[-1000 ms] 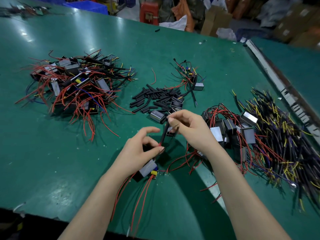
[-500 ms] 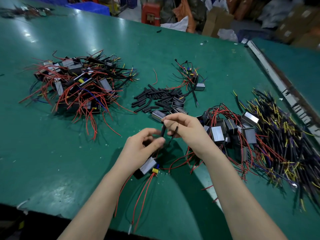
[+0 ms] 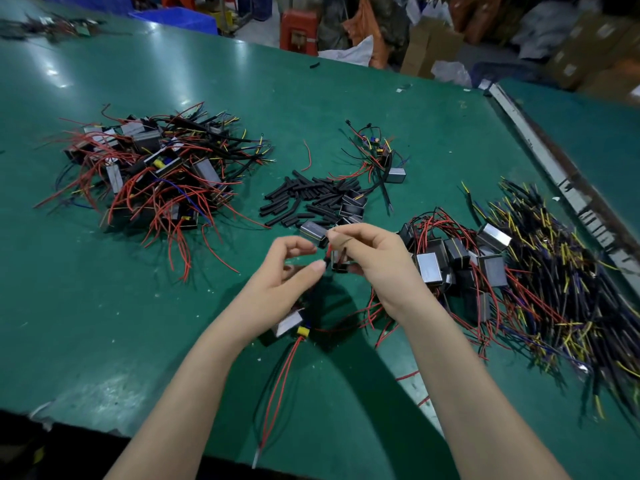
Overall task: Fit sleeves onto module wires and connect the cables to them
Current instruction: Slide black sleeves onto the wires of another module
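Left hand (image 3: pixel 280 285) pinching a module (image 3: pixel 290 322) wire; right hand (image 3: pixel 374 258) pinching a black sleeve (image 3: pixel 341 257), near loose sleeves (image 3: pixel 308 199).

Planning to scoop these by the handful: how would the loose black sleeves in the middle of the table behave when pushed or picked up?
The black sleeves are short round tubes lying loose on the green table, so they would probably roll or scatter when pushed. They look thin and light. A few lie bent, so they are likely soft rather than rigid.
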A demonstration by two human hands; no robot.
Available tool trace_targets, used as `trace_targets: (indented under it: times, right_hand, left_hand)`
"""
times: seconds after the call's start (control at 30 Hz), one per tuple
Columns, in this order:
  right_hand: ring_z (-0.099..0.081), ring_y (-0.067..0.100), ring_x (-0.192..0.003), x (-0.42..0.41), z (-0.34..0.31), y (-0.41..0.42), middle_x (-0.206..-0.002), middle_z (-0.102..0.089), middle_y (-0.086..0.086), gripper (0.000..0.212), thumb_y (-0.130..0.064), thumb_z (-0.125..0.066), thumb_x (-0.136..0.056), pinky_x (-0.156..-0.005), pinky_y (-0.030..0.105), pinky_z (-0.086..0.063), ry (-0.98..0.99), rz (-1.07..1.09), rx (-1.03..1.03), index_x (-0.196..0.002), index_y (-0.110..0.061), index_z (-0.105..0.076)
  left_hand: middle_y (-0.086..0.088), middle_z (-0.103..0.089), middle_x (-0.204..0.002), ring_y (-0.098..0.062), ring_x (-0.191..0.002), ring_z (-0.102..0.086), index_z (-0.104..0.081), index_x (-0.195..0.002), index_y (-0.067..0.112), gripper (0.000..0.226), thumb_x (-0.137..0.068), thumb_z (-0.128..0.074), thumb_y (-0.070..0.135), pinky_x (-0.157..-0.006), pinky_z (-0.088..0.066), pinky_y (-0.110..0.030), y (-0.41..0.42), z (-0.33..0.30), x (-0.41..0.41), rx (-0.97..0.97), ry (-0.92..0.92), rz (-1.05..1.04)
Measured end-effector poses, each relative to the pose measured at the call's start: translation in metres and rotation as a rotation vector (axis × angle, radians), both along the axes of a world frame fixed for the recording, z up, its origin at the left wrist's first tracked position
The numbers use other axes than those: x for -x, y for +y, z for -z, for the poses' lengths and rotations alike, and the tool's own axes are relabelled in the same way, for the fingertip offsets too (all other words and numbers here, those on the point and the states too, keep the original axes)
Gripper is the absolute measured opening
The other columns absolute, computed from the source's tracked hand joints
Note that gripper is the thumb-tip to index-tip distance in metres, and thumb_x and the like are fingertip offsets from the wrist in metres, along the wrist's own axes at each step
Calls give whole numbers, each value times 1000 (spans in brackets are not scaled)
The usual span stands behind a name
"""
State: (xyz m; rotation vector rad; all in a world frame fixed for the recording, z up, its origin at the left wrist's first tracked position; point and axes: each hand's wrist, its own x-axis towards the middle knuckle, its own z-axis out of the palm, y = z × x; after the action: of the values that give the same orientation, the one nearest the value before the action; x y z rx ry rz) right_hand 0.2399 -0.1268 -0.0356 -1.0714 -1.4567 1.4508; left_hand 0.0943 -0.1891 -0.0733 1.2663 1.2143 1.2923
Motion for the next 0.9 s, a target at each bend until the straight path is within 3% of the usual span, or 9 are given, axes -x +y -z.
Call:
trace_targets:
  times: [0.07, 0.13, 0.23, 0.33, 0.43, 0.6, 0.73, 0.9]
  right_hand:
    - [-57, -2, -62, 4, 1, 0, -67, -66, -12, 11, -11, -67, -88, -60, 10, -45, 3, 6, -31, -81, -19, -70]
    - [-56, 1, -62, 6, 3, 2, -69, -65, -6, 11, -10, -67, -87, -61, 14, -48, 25, 51, 6, -81, -19, -70]
    - [-54, 4, -57, 3, 9, 5, -68, -61, -2, 13, -9, -61, -91, -58, 16, -47, 7, 104, 73, -89, -17, -70]
    - [-57, -1, -58, -7, 19, 5, -73, -66, -11, 14, -17, -54, -96, -54, 11, -43, -111, 143, 122, -98, -22, -67]
    - [-59, -3, -59, -16, 29, -3, -79, -66, -7, 16, -14, -51, -97, -58, 11, -45, -249, 49, 77, -94, -23, -63]
    - [-58, 8, -80, -32, 45, -17, -89, -67, -4, 12, -15, -61, -92, -74, 11, -40, -696, -208, -401, -100, -16, -70]
    - [-60, 10, -81, -46, 43, -14, -86, -67, -9, 10, -16, -62, -92, -73, 11, -41, -681, -144, -365, -98, -18, -70]
    - [-61, 7, -75, -47, 33, -7, -81, -65, -15, 7, -25, -58, -94, -76, 24, -49, -699, -138, -215, -93, -29, -64]
  left_hand:
    - [15, -56, -108, -5, -83, -53, -48, -104, 30, 31, -81, -68, 39, -80, -47, -23, 2, -5, -10, -47, 18, 88]
    - [19, -58, -93, -5, -77, -52, -50, -97, 33, 24, -81, -66, 42, -74, -47, -26, 4, -5, -19, -74, 164, 113]
    - [2, -63, -78, -13, -67, -63, -57, -87, 24, 11, -96, -53, 30, -67, -54, -35, 8, -3, -22, -10, 352, 34]
    - [3, -53, -71, -5, -44, -53, -57, -81, 22, 27, -101, -39, 25, -42, -42, -19, 8, -4, -21, 117, 164, 3]
    - [1, -47, -67, -4, -39, -41, -53, -77, 13, 31, -102, -37, 24, -38, -34, -16, 9, -13, -12, 141, -83, -137]
    - [0, -46, -68, -4, -41, -39, -52, -80, 12, 30, -102, -38, 27, -38, -34, -16, 19, -30, 16, 183, -324, -302]
    - [-1, -48, -69, -5, -40, -39, -53, -85, 10, 30, -102, -39, 31, -37, -34, -17, 23, -27, 25, 279, -452, -305]
    - [1, -56, -62, -9, -42, -42, -64, -81, 10, 42, -101, -34, 34, -39, -35, -18, 31, -11, 4, 366, -491, -213]
